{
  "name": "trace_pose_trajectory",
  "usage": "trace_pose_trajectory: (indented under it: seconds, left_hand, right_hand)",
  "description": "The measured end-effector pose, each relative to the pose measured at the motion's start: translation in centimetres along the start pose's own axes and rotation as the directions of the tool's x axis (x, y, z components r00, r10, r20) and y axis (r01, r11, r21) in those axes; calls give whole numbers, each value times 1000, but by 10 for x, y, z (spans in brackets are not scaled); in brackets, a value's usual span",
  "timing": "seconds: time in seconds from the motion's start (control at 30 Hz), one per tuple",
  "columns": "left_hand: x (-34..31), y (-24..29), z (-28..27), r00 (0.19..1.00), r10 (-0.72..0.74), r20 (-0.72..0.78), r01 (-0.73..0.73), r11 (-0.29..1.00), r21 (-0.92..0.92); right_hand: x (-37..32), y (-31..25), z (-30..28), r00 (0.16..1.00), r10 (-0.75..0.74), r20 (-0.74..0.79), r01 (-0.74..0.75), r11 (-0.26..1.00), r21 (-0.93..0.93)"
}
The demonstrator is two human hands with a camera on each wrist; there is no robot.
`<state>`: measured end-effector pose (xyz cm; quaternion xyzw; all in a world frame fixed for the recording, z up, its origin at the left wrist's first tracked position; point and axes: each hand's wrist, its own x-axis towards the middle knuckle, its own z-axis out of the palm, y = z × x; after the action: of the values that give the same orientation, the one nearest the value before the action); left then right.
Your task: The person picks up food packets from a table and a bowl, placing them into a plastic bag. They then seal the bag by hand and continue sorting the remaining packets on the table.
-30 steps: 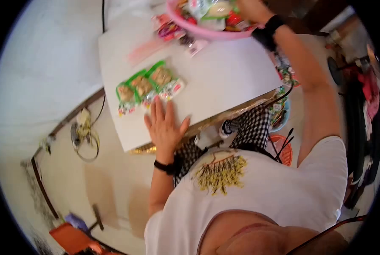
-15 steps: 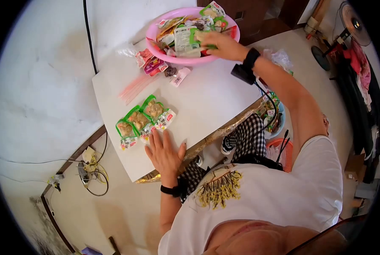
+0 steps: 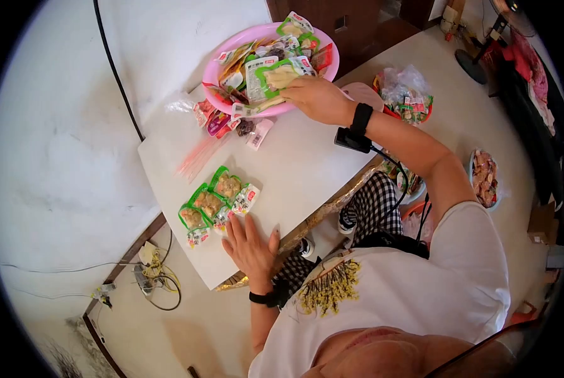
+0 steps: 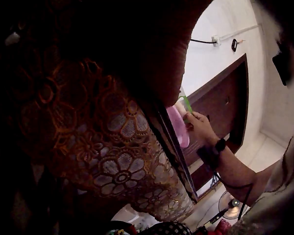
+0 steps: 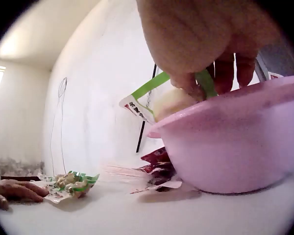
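Observation:
My right hand (image 3: 319, 99) is over the front edge of a pink basin (image 5: 230, 147) heaped with snack packets. Between its thumb and fingers it pinches a green-edged packet (image 3: 280, 77) with pale food inside; in the right wrist view that packet tilts over the basin's rim. My left hand (image 3: 253, 252) rests palm down on the white table with its fingers spread. Its fingertips are at the printed ends of three green-edged packets (image 3: 207, 203) of lumpy brown food, laid side by side in a row.
Red and purple packets (image 3: 217, 123) lie by the basin, with thin pink strips (image 3: 200, 159) beside them. On the floor to the right stand a red basket (image 3: 414, 114) of packets and plastic bags and a bowl (image 3: 485, 179) of brownish items. A patterned cloth (image 4: 120, 166) hangs below the tabletop.
The head view has swung, bringing the whole basin into sight. My right hand has come toward the basin's front rim with the green-edged packet. My left hand keeps its place by the row.

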<state>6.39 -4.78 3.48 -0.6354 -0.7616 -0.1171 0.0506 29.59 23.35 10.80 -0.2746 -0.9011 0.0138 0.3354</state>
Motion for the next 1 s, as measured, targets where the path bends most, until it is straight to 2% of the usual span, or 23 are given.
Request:
trace_pose_trajectory:
  seconds: [0.07,0.17,0.27,0.37,0.4,0.43,0.5,0.57,0.63,0.73,0.8,0.87,0.97,1.0]
  left_hand:
    - [0,0,0,1000,0,9,0,1000,1]
    - [1,-1,1,1000,-3,25,3,1000,9]
    - [1,-1,1,1000,-7,30,7,1000,9]
    - [0,-1,2,1000,-3,23,3,1000,0]
    - [0,-1,1,999,-8,31,9,1000,-5]
    - [1,-1,0,999,-15,38,15,1000,-11]
    - [1,-1,-1,999,-17,39,17,1000,1]
    - [0,-2,1,999,-15,38,15,1000,5]
    - [1,-3,2,1000,-8,27,8,1000,1]
    - [3,-1,-1,999,-21,37,22,1000,-15]
    - [2,-2,2,999,-23,34,24,1000,-10]
    - [2,-3,3,999,-27,39,27,1000,-5]
    - [4,-3,1,998,-29,52,29,1000,-4]
    - [4,-4,1,998,-31,56,31,999,-5]
  right_hand:
    - [3,-2,-2,1000,18,4,-18,999,30]
    - [9,4,-3,982,143,124,-146,989,15]
    - [15,15,2,975,212,67,-215,975,45]
    - [21,28,6,964,264,-36,-254,950,179]
    - [25,40,9,962,273,13,-271,946,177]
    - [29,50,6,934,346,87,-354,930,96]
    - [39,69,-6,942,330,53,-334,936,107]
    - [52,79,-21,923,377,-80,-368,924,109]
    - [63,103,-34,909,412,-62,-404,908,112]
    - [78,132,-43,905,414,-94,-424,896,-134]
    - [84,154,-30,921,380,-90,-391,891,-231]
    - [96,144,-27,916,401,-32,-387,858,-337]
    - [114,119,-14,977,202,-67,-212,896,-391]
    - [121,120,-3,988,146,-54,-155,922,-354]
